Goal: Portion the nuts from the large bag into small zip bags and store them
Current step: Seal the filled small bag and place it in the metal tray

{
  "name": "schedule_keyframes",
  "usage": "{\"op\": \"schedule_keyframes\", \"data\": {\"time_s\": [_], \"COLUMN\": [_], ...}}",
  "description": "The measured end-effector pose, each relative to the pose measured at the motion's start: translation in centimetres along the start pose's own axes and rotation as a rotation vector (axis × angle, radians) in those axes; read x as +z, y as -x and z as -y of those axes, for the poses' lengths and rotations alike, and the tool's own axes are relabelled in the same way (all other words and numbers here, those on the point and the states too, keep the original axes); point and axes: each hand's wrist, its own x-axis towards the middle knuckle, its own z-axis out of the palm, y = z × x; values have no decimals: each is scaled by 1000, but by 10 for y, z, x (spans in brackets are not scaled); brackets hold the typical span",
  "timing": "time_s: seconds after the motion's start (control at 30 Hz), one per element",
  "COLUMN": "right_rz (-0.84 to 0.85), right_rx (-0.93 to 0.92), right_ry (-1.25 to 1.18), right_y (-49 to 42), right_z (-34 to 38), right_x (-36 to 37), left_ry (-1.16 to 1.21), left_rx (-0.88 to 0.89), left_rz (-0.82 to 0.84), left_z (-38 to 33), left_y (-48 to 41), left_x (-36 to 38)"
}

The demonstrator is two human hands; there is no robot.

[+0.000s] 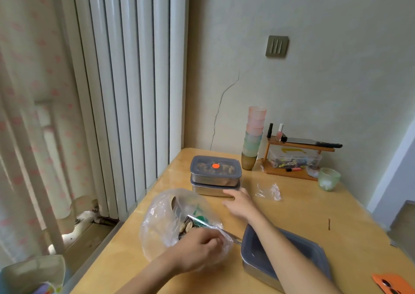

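Step in hand, my read: setting up a portion, with the big bag steadied and a small one being fetched. The left hand (198, 250) is gripping the crumpled film of the large bag (164, 217) at its near side, fingers curled into the plastic. The right hand (239, 202) is reaching out over the table (314, 226), fingers fairly straight, holding nothing. It's blurred, just in front of the stacked containers (215, 176); I can't tell if it's touching them. The small zip bag (269, 192) is lying on the table right of the containers, near that hand, looking empty.

Next move likely calls for pinching the zip bag's thin edge, opening its mouth and bringing it beside the large bag. The film is flimsy, so that's probably a two-hand job.

The large bag is sitting near the table's left edge, close to the person. It's clear, thin, puffed and wrinkled. Inside is a green-and-silver foil packet (197, 221), with pale nuts (187, 226) showing at its open end. An open container (258, 255) is sitting under the right forearm.
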Motion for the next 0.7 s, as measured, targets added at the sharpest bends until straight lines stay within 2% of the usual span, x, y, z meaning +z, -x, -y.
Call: {"op": "schedule_keyframes", "data": {"time_s": [0.1, 0.2, 0.27, 0.3, 0.37, 0.53, 0.6, 0.7], "right_rz": [-179, -438, -603, -633, -566, -178, -139, -202], "right_rx": [103, 220, 189, 159, 74, -231, -248, -169], "right_ry": [-53, -298, -493, -570, -654, -839, -879, -623], "right_y": [-11, -2, 7, 13, 27, 67, 79, 83], "right_z": [-5, -7, -5, 0, 12, 41, 46, 44], "right_x": [4, -4, -11, -14, -17, -4, 7, 26], "left_ry": [209, 373, 406, 428, 541, 879, 884, 823], "left_rx": [-48, -129, -169, -174, -192, -268, -257, -232], "left_rz": [-120, -300, -389, -413, -418, -333, -299, -358], "left_z": [9, 19, 23, 23, 21, 11, 9, 9], "left_y": [-1, -4, -8, -9, -13, -17, -13, -5], "left_x": [-7, -15, -21, -24, -27, -29, -32, -36]}}
